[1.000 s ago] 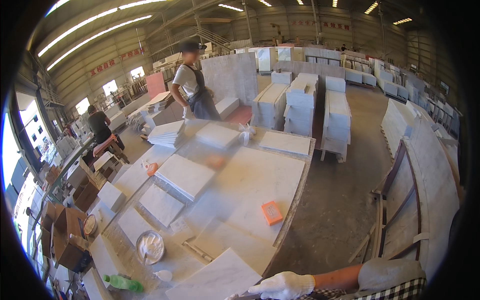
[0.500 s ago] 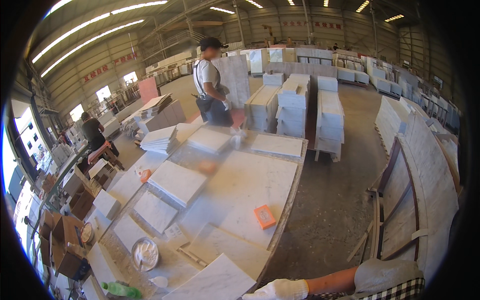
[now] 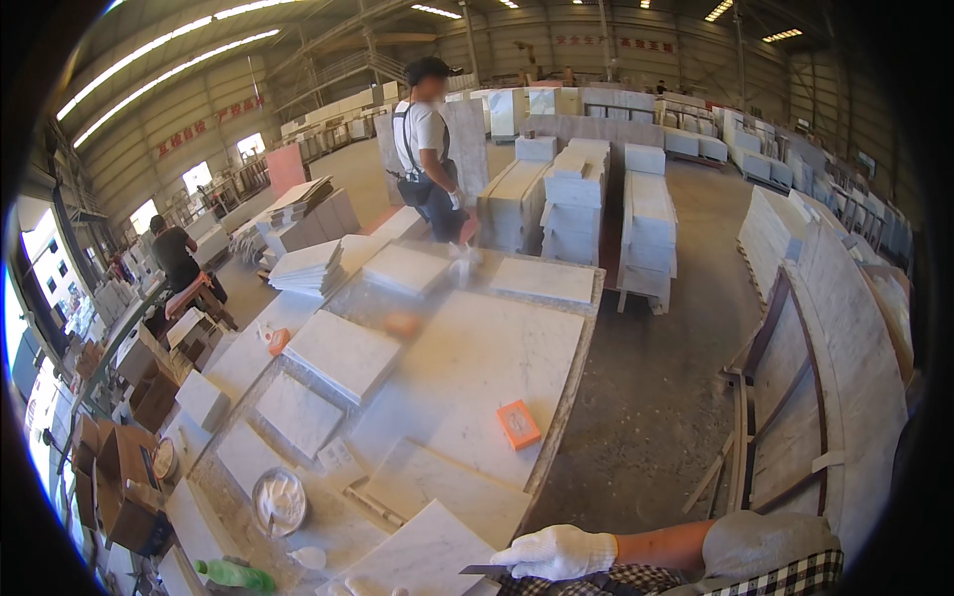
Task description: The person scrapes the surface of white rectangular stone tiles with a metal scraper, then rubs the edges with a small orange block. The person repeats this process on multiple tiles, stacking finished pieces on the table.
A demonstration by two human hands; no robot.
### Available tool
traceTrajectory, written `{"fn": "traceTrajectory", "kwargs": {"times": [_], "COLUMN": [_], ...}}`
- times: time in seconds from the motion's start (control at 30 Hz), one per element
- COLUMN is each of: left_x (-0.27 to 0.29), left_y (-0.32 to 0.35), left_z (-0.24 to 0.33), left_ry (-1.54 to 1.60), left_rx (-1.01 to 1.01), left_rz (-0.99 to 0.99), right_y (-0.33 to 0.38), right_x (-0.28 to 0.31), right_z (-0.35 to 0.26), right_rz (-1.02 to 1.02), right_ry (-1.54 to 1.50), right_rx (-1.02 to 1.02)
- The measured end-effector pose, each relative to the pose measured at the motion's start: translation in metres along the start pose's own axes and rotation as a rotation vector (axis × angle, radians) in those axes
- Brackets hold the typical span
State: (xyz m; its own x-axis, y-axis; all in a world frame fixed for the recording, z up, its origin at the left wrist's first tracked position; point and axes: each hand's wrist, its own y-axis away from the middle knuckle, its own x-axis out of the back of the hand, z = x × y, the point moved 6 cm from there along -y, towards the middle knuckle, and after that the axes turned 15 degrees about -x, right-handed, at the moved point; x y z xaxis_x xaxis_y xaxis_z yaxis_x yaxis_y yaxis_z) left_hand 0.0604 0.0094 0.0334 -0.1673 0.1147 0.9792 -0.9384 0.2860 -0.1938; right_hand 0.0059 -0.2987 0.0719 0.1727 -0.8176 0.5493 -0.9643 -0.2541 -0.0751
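My right hand (image 3: 558, 552), in a white knit glove, is closed around a thin, dark, flat blade like a scraper (image 3: 483, 569), which points left past the fingers. Its handle is hidden in the glove. A white marble slab (image 3: 427, 546) with grey veins lies just left of the blade, at the near end of the table. At the lower edge, only the gloved fingertips of my left hand (image 3: 366, 588) show, over the slab's near part; their grip is hidden. Left of the slab stands a round bowl of white paste (image 3: 281, 502).
An orange block (image 3: 518, 425) sits on the large slab tabletop (image 3: 497, 348), among several marble tiles (image 3: 343, 355). A green bottle (image 3: 236, 574) lies near left by cardboard boxes (image 3: 124, 487). A person (image 3: 427, 149) stands beyond the table; slabs (image 3: 845, 397) lean at right.
My right hand has risen slightly, and the dark blade now shows in it. My left fingertips have come into view at the lower edge. The person beyond the table has turned somewhat.
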Motion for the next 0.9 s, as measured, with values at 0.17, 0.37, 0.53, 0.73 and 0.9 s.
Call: {"fn": "traceTrajectory", "kwargs": {"times": [0.17,0.37,0.53,0.73,0.9], "left_x": [0.008,0.009,0.006,-0.001,0.006], "left_y": [-0.009,-0.008,-0.015,-0.018,-0.022], "left_z": [0.043,0.023,0.005,0.055,0.037], "left_ry": [-0.006,0.128,0.025,0.007,0.171], "left_rx": [-0.231,-0.175,-0.009,-0.196,-0.149], "left_rz": [-0.088,-0.066,-0.015,-0.092,0.025], "right_y": [-0.002,0.002,0.003,0.001,0.004], "right_x": [-0.001,0.002,0.008,0.013,0.027], "right_z": [-0.001,0.002,0.002,0.002,-0.001], "right_rz": [0.015,0.030,0.039,0.013,0.077], "right_ry": [0.026,0.003,-0.057,-0.176,-0.232], "right_rx": [0.031,0.013,-0.036,-0.142,-0.125]}}
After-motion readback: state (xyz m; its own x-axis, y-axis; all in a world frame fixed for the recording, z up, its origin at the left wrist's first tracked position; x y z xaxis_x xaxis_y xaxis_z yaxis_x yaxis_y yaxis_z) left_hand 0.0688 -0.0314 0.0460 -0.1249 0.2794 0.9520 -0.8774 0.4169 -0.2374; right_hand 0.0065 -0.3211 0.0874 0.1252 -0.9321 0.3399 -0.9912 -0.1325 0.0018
